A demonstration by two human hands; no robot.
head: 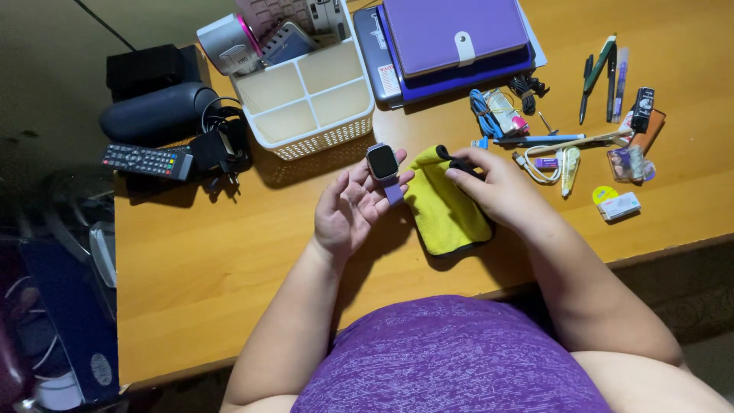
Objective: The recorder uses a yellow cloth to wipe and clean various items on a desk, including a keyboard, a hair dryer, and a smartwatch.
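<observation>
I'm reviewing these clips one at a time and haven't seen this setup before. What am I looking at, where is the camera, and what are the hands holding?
There is no machine here: a person in a purple top works with bare hands, and the single picture comes from a camera worn on their head, looking down at a wooden desk.

The left hand lies palm up and holds a smartwatch with a dark square face and a lilac strap. The right hand grips the top edge of a yellow cloth lying on the desk beside the watch.

Around them: a white divided organiser basket, a purple case with a white clasp, several pens, a blue cable and small stationery bits. At the left are a remote control, a dark cylindrical speaker and a black plug adapter.
</observation>
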